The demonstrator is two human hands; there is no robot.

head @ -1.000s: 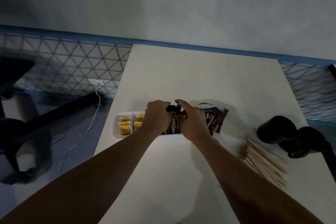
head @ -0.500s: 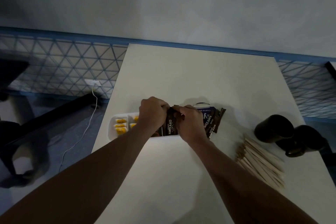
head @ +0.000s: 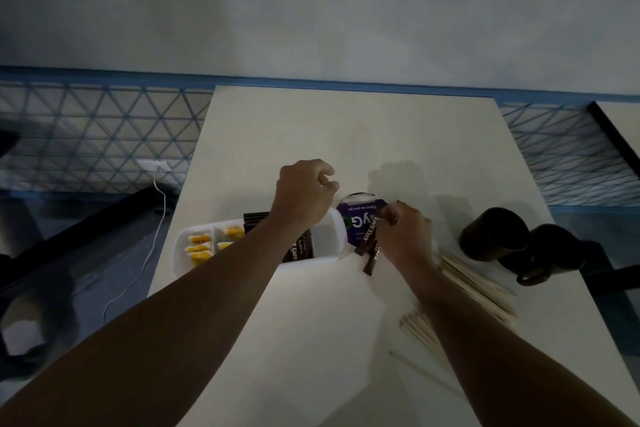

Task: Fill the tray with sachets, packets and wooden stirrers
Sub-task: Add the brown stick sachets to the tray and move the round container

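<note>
A white divided tray (head: 330,236) lies near the table's left edge. Yellow sachets (head: 201,248) fill its left compartments and dark brown coffee sachets (head: 301,246) stand in the middle one; the right compartment shows bare white. My left hand (head: 303,194) hovers over the tray's far side, fingers curled, with nothing visible in it. My right hand (head: 405,232) is just right of the tray, pinching dark brown sachets (head: 369,244) that lie over a purple packet (head: 356,220). Wooden stirrers (head: 474,282) lie in a loose pile to the right.
Two dark mugs (head: 495,234) stand at the table's right edge beyond the stirrers. More stirrers (head: 420,334) lie nearer to me. A white cable (head: 152,236) hangs from a wall socket left of the table. Another table's corner (head: 620,125) shows far right.
Both hands were together on brown sachets over the tray. Now they are apart: the left has lifted off the sachets in the tray, the right has moved right to the loose sachets.
</note>
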